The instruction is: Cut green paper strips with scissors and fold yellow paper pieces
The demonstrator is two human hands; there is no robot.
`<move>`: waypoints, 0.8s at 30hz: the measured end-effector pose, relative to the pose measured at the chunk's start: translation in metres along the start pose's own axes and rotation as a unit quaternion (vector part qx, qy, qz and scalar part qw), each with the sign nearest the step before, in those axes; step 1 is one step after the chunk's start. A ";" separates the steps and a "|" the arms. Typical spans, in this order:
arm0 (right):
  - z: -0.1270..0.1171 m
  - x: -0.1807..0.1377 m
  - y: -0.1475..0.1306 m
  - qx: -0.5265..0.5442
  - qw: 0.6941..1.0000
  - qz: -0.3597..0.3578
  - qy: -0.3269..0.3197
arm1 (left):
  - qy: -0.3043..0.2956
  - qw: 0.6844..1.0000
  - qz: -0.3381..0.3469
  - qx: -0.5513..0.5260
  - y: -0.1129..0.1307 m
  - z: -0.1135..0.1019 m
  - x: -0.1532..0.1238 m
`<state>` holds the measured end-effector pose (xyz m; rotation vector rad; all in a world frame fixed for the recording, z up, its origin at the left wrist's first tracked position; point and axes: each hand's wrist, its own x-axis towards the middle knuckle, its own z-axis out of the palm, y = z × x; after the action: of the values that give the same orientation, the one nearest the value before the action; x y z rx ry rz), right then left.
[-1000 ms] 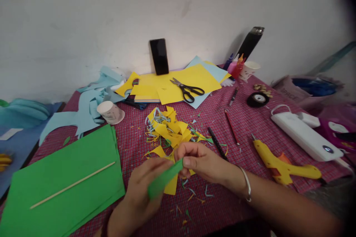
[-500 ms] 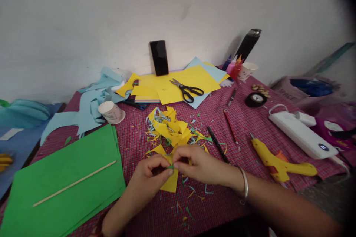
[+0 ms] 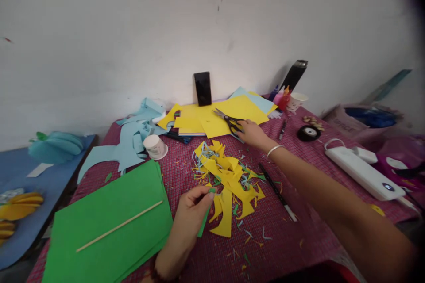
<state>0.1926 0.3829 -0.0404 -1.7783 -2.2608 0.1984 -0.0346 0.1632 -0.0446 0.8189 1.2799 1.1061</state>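
My left hand [image 3: 191, 210] is closed in a pinch on a folded strip of green paper [image 3: 203, 222], held low over the red checked cloth [image 3: 282, 239] beside a heap of yellow paper scraps [image 3: 229, 177]. My right hand [image 3: 249, 132] is stretched far forward and rests on the handles of the black scissors [image 3: 229, 121], which lie on yellow sheets [image 3: 212, 119] near the wall. Its fingers curl at the handles; whether they grip them is hidden.
A stack of green sheets [image 3: 109, 225] with a thin wooden stick [image 3: 119, 226] lies at left. A paper cup [image 3: 155, 147], blue paper cut-offs [image 3: 129, 141], a black phone [image 3: 202, 88] against the wall, a pen [image 3: 277, 191], a tape roll [image 3: 308, 132], a white power bank [image 3: 363, 170] and a dark bottle [image 3: 294, 75] surround the work.
My right hand let go of the green strip and reached forward to the scissors. My left hand keeps the strip. The view has tilted up and shifted.
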 end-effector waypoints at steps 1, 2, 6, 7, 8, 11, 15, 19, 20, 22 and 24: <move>0.001 0.004 -0.001 -0.018 1.000 0.002 -0.011 | -0.003 1.000 0.001 0.001 0.000 0.000 0.000; 0.002 0.008 -0.002 -0.033 0.999 0.006 -0.021 | -0.006 1.000 0.002 0.001 0.001 0.000 0.001; 0.001 0.022 -0.006 -0.060 0.997 0.023 -0.052 | -0.019 1.000 0.007 -0.007 0.004 -0.002 0.003; 0.000 0.026 -0.006 -0.059 0.996 0.030 -0.058 | -0.025 1.000 0.006 -0.013 0.004 -0.002 0.003; -0.002 0.031 -0.006 -0.055 0.996 0.038 -0.062 | -0.032 0.999 0.003 -0.024 0.003 -0.003 0.003; -0.012 0.041 -0.004 -0.029 0.995 0.074 -0.064 | -0.051 0.996 -0.014 -0.066 0.002 -0.004 0.004; -0.038 0.023 0.004 0.033 0.995 0.080 -0.046 | -0.043 0.994 -0.020 -0.102 0.004 -0.004 0.002; -0.066 -0.055 0.003 0.286 0.956 -0.040 -0.052 | -0.036 0.994 0.001 -0.102 0.008 -0.003 -0.001; -0.071 -0.081 0.000 0.340 0.935 -0.066 -0.074 | -0.036 0.995 0.011 -0.094 0.009 -0.003 -0.001; -0.075 -0.133 -0.009 0.401 0.904 -0.075 -0.130 | -0.035 0.996 0.034 -0.078 0.011 -0.002 -0.002; -0.073 -0.176 -0.021 0.442 0.874 -0.045 -0.195 | -0.032 0.996 0.049 -0.067 0.011 -0.001 -0.002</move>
<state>0.2324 0.2033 0.0139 -1.1790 -1.9268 1.4197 -0.0370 0.1647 -0.0334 0.8177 1.1095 1.2204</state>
